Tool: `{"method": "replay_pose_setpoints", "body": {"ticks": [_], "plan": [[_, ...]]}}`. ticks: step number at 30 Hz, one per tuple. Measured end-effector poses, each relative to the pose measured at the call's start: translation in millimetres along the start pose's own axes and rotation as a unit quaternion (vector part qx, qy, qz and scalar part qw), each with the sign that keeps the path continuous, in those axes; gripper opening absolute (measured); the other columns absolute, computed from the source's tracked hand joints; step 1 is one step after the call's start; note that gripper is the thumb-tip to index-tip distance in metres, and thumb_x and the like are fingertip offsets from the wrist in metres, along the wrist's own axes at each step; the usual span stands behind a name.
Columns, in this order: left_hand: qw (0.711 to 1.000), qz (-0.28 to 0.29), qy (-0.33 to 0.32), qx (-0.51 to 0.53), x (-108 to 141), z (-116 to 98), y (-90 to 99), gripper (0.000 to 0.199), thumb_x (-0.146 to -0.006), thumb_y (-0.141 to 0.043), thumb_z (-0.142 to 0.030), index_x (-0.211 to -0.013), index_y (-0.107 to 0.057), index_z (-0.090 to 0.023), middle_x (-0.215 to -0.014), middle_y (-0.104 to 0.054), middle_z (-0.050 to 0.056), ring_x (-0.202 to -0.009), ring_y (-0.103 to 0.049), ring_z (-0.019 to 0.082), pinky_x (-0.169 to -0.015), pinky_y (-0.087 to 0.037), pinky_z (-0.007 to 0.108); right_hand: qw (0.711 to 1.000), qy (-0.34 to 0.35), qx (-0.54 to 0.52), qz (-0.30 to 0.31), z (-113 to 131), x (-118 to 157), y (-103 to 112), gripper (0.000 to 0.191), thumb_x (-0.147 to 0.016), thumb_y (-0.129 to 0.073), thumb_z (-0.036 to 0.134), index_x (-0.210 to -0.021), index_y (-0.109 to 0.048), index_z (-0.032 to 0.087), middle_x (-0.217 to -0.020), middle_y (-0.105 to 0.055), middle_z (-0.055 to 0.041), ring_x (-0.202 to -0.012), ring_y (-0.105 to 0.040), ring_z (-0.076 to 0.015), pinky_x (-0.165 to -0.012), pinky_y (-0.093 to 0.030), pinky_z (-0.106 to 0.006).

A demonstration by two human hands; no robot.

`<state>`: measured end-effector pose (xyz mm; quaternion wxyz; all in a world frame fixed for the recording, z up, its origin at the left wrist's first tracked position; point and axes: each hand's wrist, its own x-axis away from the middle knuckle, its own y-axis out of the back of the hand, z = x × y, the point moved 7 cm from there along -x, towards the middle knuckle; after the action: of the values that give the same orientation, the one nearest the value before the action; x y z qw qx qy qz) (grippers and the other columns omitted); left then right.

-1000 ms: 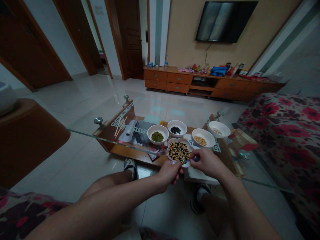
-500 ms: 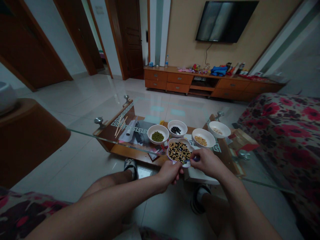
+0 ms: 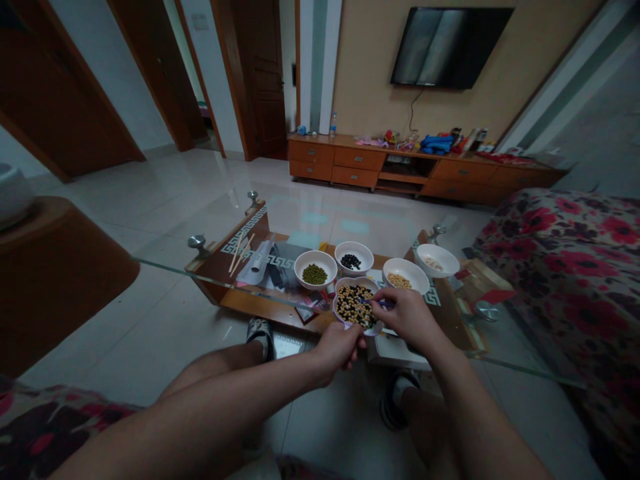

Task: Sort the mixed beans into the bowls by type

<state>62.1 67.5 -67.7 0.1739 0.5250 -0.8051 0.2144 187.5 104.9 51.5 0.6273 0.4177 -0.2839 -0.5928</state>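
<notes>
My left hand [image 3: 342, 348] is closed on the near edge of a purple-rimmed, lobed bowl [image 3: 342, 325]. Mixed black beans and soybeans [image 3: 354, 306] fill that bowl. Above its right side, my right hand [image 3: 403, 311] pinches a thin purple utensil [image 3: 379, 303], whose tip reaches in among the beans; its exact kind is too small to tell. Behind stand white bowls: one with green beans [image 3: 315, 274], one with black beans [image 3: 351, 261], one with soybeans [image 3: 399, 281] and one with a few pale pieces [image 3: 434, 263].
The bowls are on a glass table [image 3: 165, 263] with metal supports. Chopsticks [image 3: 242, 252] show at its left side, and a white box [image 3: 400, 352] under the right hand. A flowered sofa [image 3: 565, 267] is at right; a wooden TV cabinet [image 3: 357, 159] stands along the far wall.
My right hand has moved slightly left and up, bringing the purple utensil from the bowl's right edge to over the middle of the beans. My left hand keeps its hold.
</notes>
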Motion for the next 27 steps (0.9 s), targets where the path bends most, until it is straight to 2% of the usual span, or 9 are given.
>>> {"method": "replay_pose_setpoints", "body": {"ticks": [6, 15, 20, 27], "plan": [[1.000, 0.002, 0.004, -0.010, 4, -4, -0.9, 0.024, -0.081, -0.044, -0.035, -0.066, -0.053, -0.017, -0.047, -0.042, -0.004, -0.036, -0.034, 0.008, -0.036, -0.024, 0.020, 0.997, 0.018, 0.005, -0.079, 19, -12, -3, 0.019, -0.078, -0.055, 0.030, -0.078, -0.072, 0.022, -0.070, -0.070, -0.0020, -0.063, -0.060, -0.0143, -0.062, -0.040, -0.025], [1.000, -0.006, -0.001, 0.007, 11, -14, -1.0, 0.022, -0.081, -0.045, -0.032, -0.067, -0.051, -0.018, -0.053, -0.046, -0.003, -0.038, -0.035, 0.007, -0.036, -0.023, 0.021, 0.991, 0.020, -0.009, -0.129, 48, -30, -22, 0.019, -0.082, -0.055, 0.033, -0.085, -0.071, 0.024, -0.081, -0.073, -0.0026, -0.074, -0.065, -0.0172, -0.069, -0.042, -0.026], [1.000, -0.002, -0.008, 0.010, 10, -13, -0.7, 0.022, -0.081, -0.044, -0.034, -0.068, -0.051, -0.017, -0.056, -0.048, -0.002, -0.038, -0.035, 0.007, -0.035, -0.023, 0.021, 0.990, 0.000, 0.004, -0.138, 48, -33, -26, 0.022, -0.085, -0.051, 0.034, -0.090, -0.070, 0.023, -0.084, -0.073, -0.0043, -0.078, -0.065, -0.0182, -0.072, -0.043, -0.027], [1.000, -0.006, 0.005, 0.002, 9, -10, 0.6, 0.017, -0.079, -0.044, -0.030, -0.070, -0.052, -0.017, -0.055, -0.048, -0.002, -0.037, -0.035, 0.007, -0.035, -0.023, 0.021, 0.987, 0.010, 0.023, -0.157, 39, -27, -15, 0.020, -0.084, -0.053, 0.034, -0.090, -0.069, 0.024, -0.084, -0.072, -0.0033, -0.076, -0.065, -0.0181, -0.068, -0.042, -0.027]]}}
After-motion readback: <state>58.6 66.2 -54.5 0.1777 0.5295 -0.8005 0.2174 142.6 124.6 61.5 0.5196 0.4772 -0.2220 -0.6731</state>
